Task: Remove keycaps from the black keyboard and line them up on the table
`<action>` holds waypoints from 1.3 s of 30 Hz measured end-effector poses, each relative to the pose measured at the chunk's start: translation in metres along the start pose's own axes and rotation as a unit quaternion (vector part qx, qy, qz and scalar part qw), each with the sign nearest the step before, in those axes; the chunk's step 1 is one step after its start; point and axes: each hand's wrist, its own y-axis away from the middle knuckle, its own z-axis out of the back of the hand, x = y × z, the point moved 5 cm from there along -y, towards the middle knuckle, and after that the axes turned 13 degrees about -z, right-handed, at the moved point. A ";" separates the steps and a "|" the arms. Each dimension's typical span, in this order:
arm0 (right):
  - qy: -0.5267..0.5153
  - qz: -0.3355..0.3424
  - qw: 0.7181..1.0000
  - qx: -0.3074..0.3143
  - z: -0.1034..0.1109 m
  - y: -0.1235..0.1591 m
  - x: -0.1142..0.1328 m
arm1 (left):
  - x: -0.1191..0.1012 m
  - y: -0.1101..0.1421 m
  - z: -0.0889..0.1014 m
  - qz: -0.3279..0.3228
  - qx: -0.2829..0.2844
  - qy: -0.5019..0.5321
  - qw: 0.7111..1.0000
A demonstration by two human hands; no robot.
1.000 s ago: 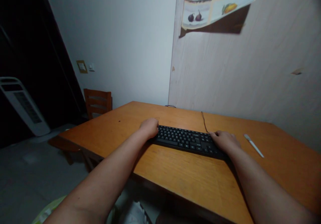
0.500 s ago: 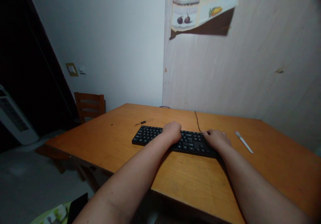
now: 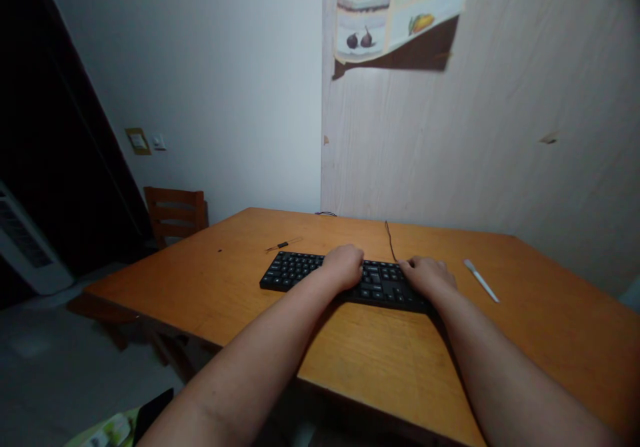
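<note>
A black keyboard [image 3: 290,270] lies flat on the wooden table, its keys facing up. My left hand [image 3: 344,265] is closed in a fist over the middle of the keys; whatever it may hold is hidden. At the keyboard's right end, my right hand [image 3: 427,275] grips the edge, thumb towards the top and the other fingers mostly out of sight. The keyboard's cable [image 3: 391,241] runs back from beside the right thumb. To the right of that hand lies a slim white brush-like tool [image 3: 481,280].
The wooden table [image 3: 380,360] reaches back to the wall. A small dark piece with a thin wire or tie [image 3: 283,244] lies behind the keyboard's left end, and a tiny black bit [image 3: 219,251] sits farther left. A wooden chair [image 3: 175,210] stands beyond the table's left side.
My left hand has shifted slightly right along the keys, still closed. My right hand keeps its grip on the keyboard. The whole view has turned a little.
</note>
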 end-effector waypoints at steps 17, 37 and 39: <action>0.010 0.007 1.000 0.002 0.001 0.002 0.001 | 0.126 0.102 0.023 0.180 0.015 -0.063 0.981; -0.006 0.000 1.000 -0.011 0.003 0.004 0.002 | -0.045 -0.001 0.000 -0.017 -0.014 0.014 1.000; -0.005 0.001 1.000 -0.011 0.002 0.004 0.002 | -0.056 -0.004 0.000 -0.040 -0.022 0.027 0.999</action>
